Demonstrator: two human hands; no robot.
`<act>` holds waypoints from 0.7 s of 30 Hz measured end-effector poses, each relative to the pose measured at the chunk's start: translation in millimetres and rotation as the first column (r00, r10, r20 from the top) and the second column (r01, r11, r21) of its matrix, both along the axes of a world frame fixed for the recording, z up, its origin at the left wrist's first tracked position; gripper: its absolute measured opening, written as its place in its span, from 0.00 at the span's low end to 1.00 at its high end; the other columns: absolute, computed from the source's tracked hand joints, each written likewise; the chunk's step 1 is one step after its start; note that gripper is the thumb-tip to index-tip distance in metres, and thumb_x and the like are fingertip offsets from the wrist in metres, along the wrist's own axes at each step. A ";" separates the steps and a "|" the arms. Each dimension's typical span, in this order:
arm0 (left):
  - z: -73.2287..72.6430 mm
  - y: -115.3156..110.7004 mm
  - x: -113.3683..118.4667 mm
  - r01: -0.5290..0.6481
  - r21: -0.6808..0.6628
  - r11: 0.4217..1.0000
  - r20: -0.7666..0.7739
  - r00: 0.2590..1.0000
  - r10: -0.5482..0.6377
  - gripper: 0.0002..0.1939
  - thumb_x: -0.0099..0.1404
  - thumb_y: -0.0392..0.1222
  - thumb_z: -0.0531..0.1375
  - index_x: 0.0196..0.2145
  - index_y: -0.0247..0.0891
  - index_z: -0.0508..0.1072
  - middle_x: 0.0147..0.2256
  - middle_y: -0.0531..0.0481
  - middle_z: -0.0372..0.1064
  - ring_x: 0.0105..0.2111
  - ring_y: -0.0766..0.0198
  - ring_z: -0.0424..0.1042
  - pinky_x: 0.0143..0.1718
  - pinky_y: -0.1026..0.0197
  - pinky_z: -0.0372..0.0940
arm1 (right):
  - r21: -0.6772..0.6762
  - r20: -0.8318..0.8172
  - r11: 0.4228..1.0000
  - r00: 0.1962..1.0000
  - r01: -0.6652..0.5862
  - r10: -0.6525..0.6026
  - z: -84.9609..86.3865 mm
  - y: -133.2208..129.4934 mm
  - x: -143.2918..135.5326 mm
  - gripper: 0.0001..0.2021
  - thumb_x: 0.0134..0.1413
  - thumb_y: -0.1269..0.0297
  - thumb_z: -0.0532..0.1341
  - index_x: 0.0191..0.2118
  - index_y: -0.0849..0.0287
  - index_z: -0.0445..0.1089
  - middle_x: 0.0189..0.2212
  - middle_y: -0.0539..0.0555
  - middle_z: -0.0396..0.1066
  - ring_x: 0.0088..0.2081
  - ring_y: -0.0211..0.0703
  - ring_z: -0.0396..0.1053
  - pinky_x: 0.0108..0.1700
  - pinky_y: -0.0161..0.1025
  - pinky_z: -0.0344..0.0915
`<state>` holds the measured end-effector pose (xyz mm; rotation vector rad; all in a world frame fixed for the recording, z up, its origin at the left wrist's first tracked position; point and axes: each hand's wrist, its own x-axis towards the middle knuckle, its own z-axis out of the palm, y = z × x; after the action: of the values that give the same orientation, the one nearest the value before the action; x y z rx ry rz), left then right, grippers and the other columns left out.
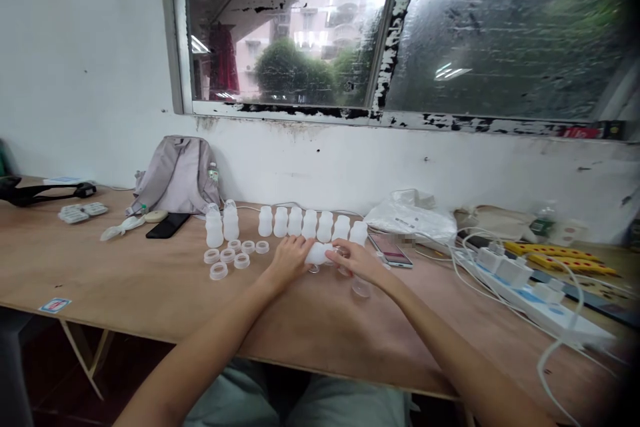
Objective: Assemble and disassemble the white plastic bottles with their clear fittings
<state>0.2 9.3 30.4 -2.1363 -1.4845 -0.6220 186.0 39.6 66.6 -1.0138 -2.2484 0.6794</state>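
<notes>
Between my two hands a white baby bottle [316, 253] lies on its side, just above the table. My left hand [293, 257] is closed around its left end. The fingers of my right hand [356, 259] close on its other end, where a clear part shows; its exact shape is partly hidden. A row of several white bottles without caps [295, 221] stands behind my hands. To the left, two bottles with clear tops [214, 227] stand upright, with several translucent collar rings [219, 271] in front. A clear cap [361, 288] lies below my right hand.
A grey backpack [175, 173] leans on the wall near a black phone [168, 225]. On the right are another phone [393, 251], a white plastic bag [413, 220] and a power strip [540, 300] with loose cables. The wooden table's front edge [320, 368] is close to my lap.
</notes>
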 end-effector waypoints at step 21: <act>-6.1 6.3 -14.1 -0.010 0.053 0.999 0.215 0.977 -0.002 0.25 0.56 0.58 0.53 0.44 0.36 0.60 0.37 0.44 0.67 0.38 0.55 0.66 0.39 0.56 0.60 | 0.010 -0.390 0.996 0.917 -0.088 0.085 -0.9 18.2 45.7 0.17 0.44 0.57 0.60 0.41 0.55 0.62 0.43 0.55 0.63 0.34 0.40 0.69 0.35 0.41 0.68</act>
<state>-13.9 15.5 24.3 -2.0775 -1.5629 -0.9058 231.7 57.8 65.7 -0.7090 -1.9472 0.8467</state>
